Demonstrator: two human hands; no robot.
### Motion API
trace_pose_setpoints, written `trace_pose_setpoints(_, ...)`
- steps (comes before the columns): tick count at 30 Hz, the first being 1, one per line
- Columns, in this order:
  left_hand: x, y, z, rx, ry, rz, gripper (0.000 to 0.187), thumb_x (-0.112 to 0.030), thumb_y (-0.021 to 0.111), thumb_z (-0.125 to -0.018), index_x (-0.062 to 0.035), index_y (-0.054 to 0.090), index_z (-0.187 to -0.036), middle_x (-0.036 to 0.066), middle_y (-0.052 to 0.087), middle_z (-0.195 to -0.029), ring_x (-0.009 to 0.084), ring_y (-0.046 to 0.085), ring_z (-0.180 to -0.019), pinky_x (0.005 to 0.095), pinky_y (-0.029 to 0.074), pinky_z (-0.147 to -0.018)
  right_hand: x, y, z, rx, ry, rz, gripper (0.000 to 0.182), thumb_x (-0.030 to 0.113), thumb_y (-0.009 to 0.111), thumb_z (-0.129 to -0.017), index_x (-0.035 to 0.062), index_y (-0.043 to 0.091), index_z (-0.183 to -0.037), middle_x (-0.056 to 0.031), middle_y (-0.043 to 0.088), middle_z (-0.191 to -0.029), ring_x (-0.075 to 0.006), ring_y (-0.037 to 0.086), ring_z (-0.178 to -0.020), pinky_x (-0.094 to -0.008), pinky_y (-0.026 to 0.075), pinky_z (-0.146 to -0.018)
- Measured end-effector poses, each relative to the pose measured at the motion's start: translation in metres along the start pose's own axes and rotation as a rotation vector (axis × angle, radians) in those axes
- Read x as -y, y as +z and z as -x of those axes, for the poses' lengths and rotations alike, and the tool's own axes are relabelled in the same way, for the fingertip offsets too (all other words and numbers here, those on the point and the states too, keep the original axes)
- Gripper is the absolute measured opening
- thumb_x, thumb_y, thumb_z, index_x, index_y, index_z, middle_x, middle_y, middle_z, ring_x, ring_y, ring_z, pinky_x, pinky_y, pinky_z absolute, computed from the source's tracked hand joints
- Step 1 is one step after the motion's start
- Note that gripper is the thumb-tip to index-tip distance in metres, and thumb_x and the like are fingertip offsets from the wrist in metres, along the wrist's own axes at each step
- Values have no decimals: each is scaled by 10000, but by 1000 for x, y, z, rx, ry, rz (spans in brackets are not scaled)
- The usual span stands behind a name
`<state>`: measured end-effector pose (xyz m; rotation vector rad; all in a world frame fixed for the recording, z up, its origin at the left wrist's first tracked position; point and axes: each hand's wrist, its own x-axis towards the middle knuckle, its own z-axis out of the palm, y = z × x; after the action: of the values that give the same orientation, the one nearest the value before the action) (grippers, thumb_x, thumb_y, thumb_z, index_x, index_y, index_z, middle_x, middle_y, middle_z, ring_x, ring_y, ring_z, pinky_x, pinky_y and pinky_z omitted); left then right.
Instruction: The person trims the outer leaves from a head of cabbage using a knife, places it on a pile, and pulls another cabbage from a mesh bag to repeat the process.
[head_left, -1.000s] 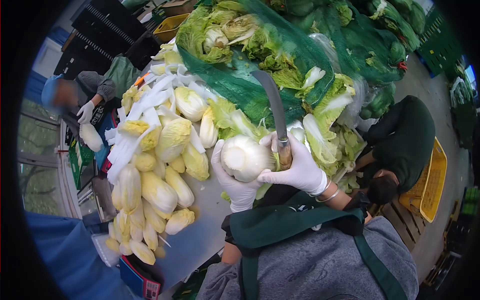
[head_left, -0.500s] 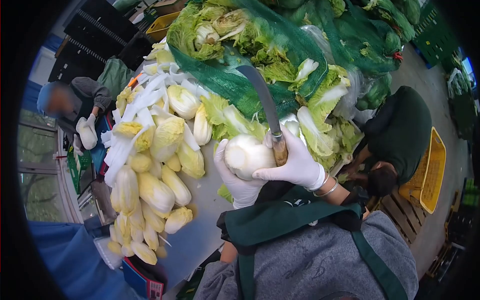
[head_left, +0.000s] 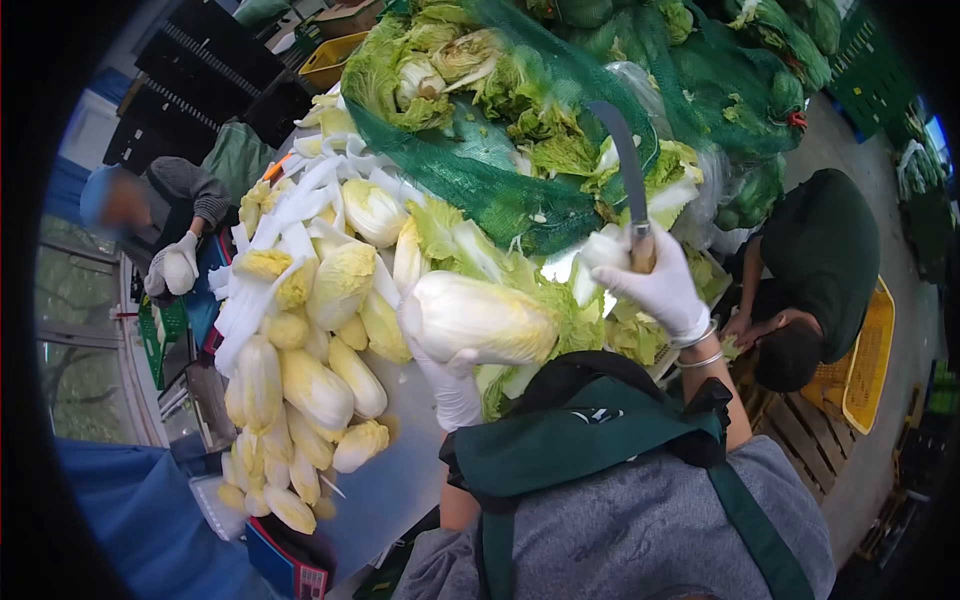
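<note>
Grey and smooth, the desk (head_left: pixel 400 475) is stretching out beyond the wearer's dark green apron (head_left: pixel 590 440). The gloved left hand (head_left: pixel 440 365) is cupping a pale cabbage (head_left: pixel 485 318), thumb and fingers partly curled about its root end, its leafy tip pointing to the right above the desk. The gloved right hand (head_left: pixel 660 285) is closing firmly round the handle of a curved knife (head_left: pixel 628 165), the blade standing upward, apart from the cabbage. Loose leaves (head_left: pixel 580 312) are lying between the hands. Yellowish heads (head_left: pixel 320 385) are heaping up on the left, white strips (head_left: pixel 265 260) beside them. Green netting (head_left: pixel 530 205) is spreading behind. Farther off, one co-worker (head_left: pixel 825 265) is bending beside a yellow crate (head_left: pixel 870 365); another (head_left: pixel 185 190), blue-capped, is holding something pale. Black crates (head_left: pixel 195 85) are standing beyond.
</note>
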<state>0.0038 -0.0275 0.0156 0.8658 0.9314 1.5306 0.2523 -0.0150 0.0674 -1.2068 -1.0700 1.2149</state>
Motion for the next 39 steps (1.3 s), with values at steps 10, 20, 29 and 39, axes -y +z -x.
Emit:
trace_pose_setpoints(10, -6, 9, 0, -59, -144, 248, 839, -522, 655, -794, -78, 283, -1401, 126, 383, -1370, 246, 370, -1273, 403, 315, -1070, -4, 47, 2, 357, -231, 225, 535, 226, 729, -776, 43, 517, -1231, -42, 545, -894, -132, 510, -856, -283, 416, -809)
trace_pose_setpoints(20, -14, 2, -23, 18, -363, 292, 692, -447, 588, -878, -16, 334, -1356, 137, 459, -1319, 251, 447, -1223, 386, 357, -1048, -11, 48, -17, 599, -396, 476, 386, 216, 728, -771, 61, 574, -1089, -73, 550, -873, -192, 527, -834, -321, 424, -747)
trace_pose_setpoints(29, -2, 1, -53, 165, -511, 327, 635, -433, 542, -908, -12, 362, -1349, 147, 471, -1315, 255, 476, -1208, 383, 395, -1026, 11, 38, -46, 870, -141, 327, 310, 137, 715, -733, 40, 560, -984, -39, 520, -779, -143, 500, -753, -287, 429, -696)
trace_pose_setpoints(39, 16, -25, -78, 102, -588, 403, 624, -520, 512, -892, -40, 458, -1286, 132, 562, -1218, 256, 553, -1112, 388, 455, -975, -3, 24, -57, 890, -76, 460, 274, 109, 737, -759, 26, 577, -964, 10, 591, -801, -104, 511, -724, -263, 443, -688)
